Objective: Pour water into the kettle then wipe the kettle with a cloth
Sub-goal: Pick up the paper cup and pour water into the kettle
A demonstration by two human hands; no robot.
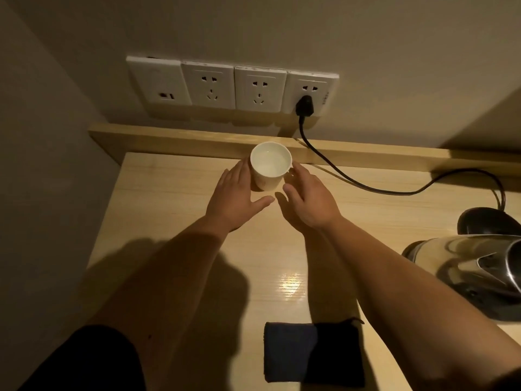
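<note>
A white cup (270, 165) with water in it stands upright at the back of the wooden table (169, 193), against the raised back ledge. My left hand (236, 198) is open on the cup's left side, fingertips right beside its wall. My right hand (307, 198) is open on the cup's right side, its fingers near the small handle. Neither hand is closed around the cup. A steel kettle (473, 266) with a black lid sits at the right edge, partly cut off. A dark folded cloth (293, 351) lies at the near edge, partly under my right forearm.
A black power cord (352, 182) runs from a plug (304, 105) in the wall sockets across the back of the table toward the kettle's base. A wall closes off the left side. A wooden ledge (183, 139) borders the table's back.
</note>
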